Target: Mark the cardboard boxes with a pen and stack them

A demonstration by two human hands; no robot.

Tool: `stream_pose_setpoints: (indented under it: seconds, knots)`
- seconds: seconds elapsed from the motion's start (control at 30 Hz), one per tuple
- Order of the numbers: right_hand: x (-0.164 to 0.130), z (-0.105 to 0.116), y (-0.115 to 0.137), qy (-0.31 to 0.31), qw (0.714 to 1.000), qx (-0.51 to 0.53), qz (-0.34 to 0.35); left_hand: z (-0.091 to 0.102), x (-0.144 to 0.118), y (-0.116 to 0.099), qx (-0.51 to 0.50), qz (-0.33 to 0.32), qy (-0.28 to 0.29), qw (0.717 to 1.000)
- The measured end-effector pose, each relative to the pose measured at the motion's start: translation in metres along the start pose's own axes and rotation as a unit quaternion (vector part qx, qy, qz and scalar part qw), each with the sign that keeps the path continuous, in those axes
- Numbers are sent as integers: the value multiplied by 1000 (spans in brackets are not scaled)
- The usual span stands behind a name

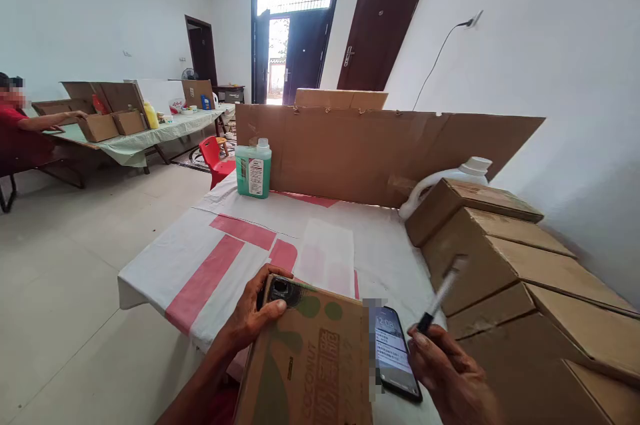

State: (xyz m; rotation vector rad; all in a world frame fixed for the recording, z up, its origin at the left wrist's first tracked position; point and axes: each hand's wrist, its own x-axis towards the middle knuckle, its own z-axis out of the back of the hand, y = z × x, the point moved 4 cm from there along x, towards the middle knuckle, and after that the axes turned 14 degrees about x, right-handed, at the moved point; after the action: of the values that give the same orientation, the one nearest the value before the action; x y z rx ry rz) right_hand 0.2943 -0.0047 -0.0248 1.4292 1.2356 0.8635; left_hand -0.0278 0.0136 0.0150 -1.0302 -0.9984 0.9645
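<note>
My left hand is closed on the upper left corner of a brown cardboard box, its thumb on the front face beside a dark patch. Green shapes and the word COCONUT are printed on that face. The box is tilted at the table's near edge. In my closed right hand is a slim pen-like tool, black near the fingers with a pale shaft pointing up; its tip is blurred. Between box and right hand lies a smartphone with a lit screen.
Several cardboard boxes line the table's right side, beside a white jug. A cardboard panel stands across the back, with a green liquid bottle before it. At far left, a person sits at another table.
</note>
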Motion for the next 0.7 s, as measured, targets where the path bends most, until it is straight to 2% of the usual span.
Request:
stream_pose_setpoints:
  seconds: [0.13,0.23,0.4,0.5,0.63,0.7]
  knots:
    - [-15,-17,39,11,1000,9,-1,-3,2,-3,0,-10,1,1000]
    - [-21,-40,54,65,998,-21,9,-6,5,-4,9,-19,2,1000]
    - [-31,-80,50,129,991,-13,13,-6,6,-3,30,-11,3,999]
    - [-45,-107,48,144,988,1,55,-4,3,-7,50,-18,4,999]
    - [-59,-137,48,98,982,-46,156,1,-1,-16,102,-31,23,994]
    - [-62,-147,47,79,982,-37,165,3,-1,-20,112,-36,35,992]
